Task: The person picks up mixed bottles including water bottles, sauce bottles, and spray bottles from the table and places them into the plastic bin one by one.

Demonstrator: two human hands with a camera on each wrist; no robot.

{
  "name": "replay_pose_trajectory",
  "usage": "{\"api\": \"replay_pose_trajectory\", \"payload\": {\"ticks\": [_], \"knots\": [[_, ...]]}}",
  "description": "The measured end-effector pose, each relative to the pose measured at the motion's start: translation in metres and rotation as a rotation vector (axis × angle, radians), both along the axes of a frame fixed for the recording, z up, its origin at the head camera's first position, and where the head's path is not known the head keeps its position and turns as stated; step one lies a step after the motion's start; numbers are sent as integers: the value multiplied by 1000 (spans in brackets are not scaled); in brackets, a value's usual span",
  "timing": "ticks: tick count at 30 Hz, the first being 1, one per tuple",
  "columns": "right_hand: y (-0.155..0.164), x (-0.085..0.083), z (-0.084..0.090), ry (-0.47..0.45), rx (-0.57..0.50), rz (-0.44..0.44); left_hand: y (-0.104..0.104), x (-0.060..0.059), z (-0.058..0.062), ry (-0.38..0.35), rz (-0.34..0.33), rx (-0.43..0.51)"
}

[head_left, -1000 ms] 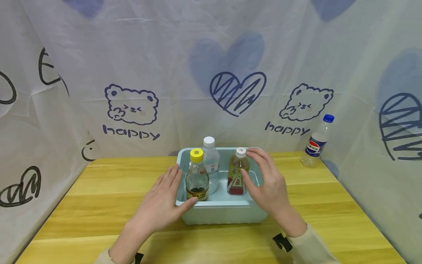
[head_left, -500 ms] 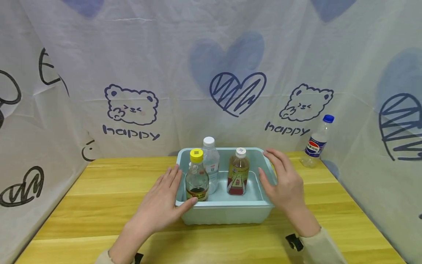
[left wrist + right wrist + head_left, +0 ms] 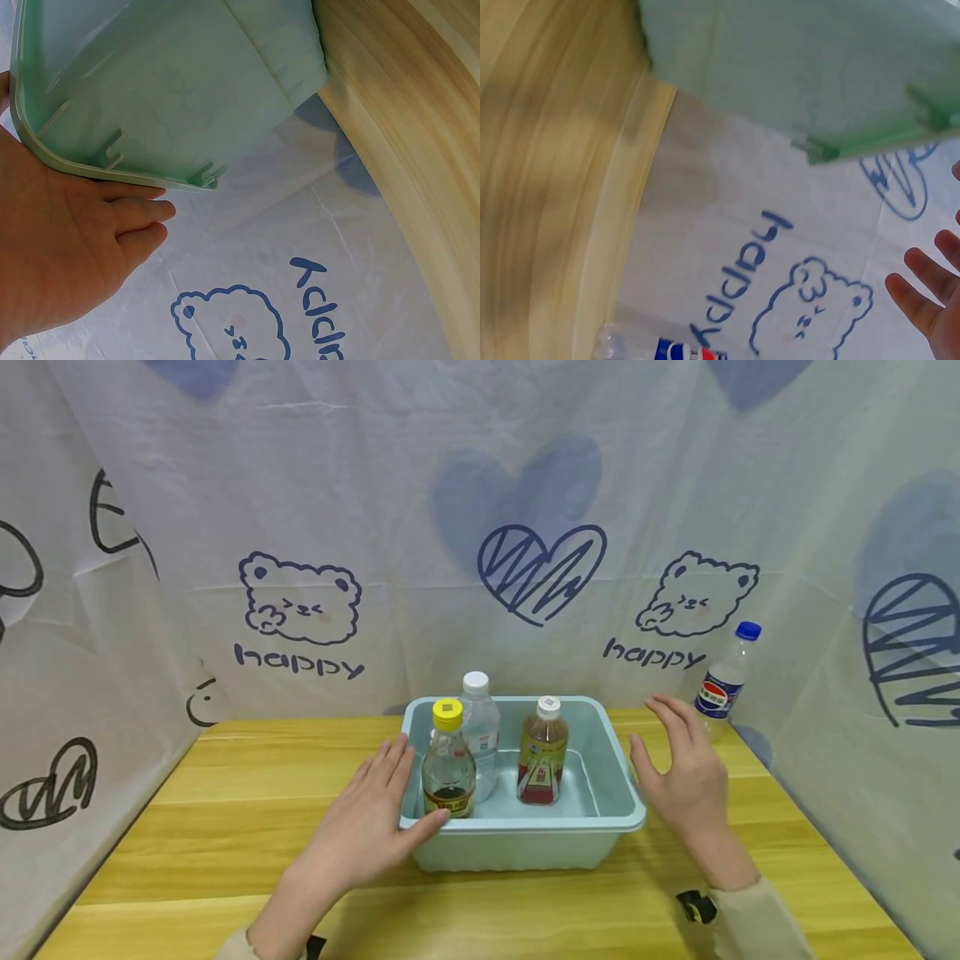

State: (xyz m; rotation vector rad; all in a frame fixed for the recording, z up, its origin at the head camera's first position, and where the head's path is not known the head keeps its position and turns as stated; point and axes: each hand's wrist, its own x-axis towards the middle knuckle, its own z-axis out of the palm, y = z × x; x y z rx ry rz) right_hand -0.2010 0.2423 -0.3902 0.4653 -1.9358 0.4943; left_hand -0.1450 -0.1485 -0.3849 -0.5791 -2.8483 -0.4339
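In the head view a pale green plastic bin (image 3: 525,847) stands mid-table with upright bottles in it. On its left are a yellow-capped bottle (image 3: 448,768) with dark liquid and a clear white-capped bottle (image 3: 482,727). A drink bottle (image 3: 542,756) with a red-and-green label stands right of centre. My left hand (image 3: 375,814) rests on the bin's left rim, fingers straight, thumb over the front edge. My right hand (image 3: 686,781) hovers beyond the right rim, fingers relaxed, touching nothing. Behind it stands a blue-capped Pepsi bottle (image 3: 723,685), its base partly hidden.
The wooden table (image 3: 247,827) reaches back to a hanging white cloth (image 3: 405,527) printed with hearts, bears and lettering. More cloth closes off both sides. In the right wrist view the Pepsi bottle's label (image 3: 682,350) shows at the bottom edge.
My right hand has moved right, from beside the red-and-green-labelled bottle, across the bin's right rim, towards the Pepsi bottle. My left hand and the bin have stayed in place.
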Motion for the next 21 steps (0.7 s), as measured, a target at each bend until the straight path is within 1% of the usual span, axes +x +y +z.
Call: {"api": "replay_pose_trajectory", "payload": {"ticks": [5, 12, 17, 21], "knots": [[16, -7, -3, 13, -4, -39, 0, 0, -1, 3, 4, 1], [36, -16, -7, -41, -26, -88, -1, -1, -2, -2, 12, 3], [47, -25, -9, -58, -65, -96, -1, -1, -1, 0, 12, 5], [56, -33, -9, -55, -127, -87, 0, -2, -1, -1, 11, 2]]}}
